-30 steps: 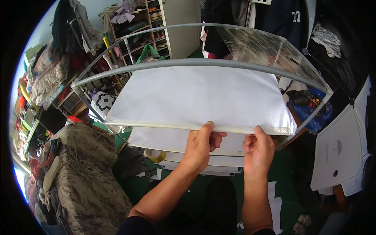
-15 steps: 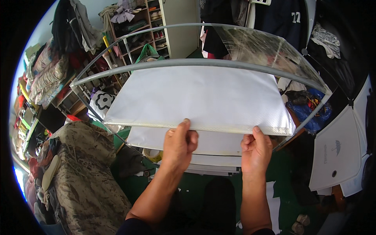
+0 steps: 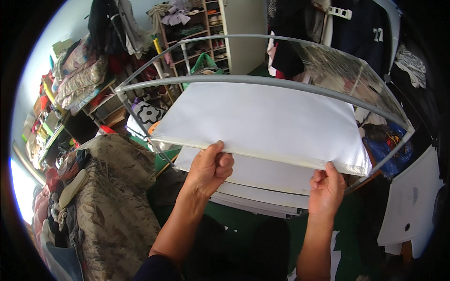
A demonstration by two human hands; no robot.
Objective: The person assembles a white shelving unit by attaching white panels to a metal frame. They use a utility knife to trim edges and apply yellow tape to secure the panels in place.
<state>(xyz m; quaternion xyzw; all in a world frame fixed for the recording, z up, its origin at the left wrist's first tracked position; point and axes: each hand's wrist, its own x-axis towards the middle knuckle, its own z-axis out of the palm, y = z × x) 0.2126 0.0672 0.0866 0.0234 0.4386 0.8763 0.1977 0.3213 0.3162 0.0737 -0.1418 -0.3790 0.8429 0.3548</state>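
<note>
A white sheet [image 3: 267,110] with a fine texture and a clear taped or plastic-covered near edge lies inside a grey tube frame [image 3: 262,80]. My left hand [image 3: 209,168] pinches that near edge left of its middle, thumb on top and fingers curled beneath. Close to the sheet's right corner, my right hand [image 3: 325,189] grips the same edge, also with the thumb above. Under the sheet, a second white panel [image 3: 267,174] shows, with a stack of white layers [image 3: 253,207] lower down.
Clear plastic film [image 3: 342,65] hangs on the frame's far right. A camouflage-patterned cover [image 3: 112,201] drapes over something at left. White panels [image 3: 408,201] lean at right. A shoe rack [image 3: 213,28] and hanging clothes stand behind; green floor [image 3: 229,239] shows below.
The view has turned left, so the frame and room sit further right. My hands are wider apart on the sheet's edge, the left one nearer its left corner.
</note>
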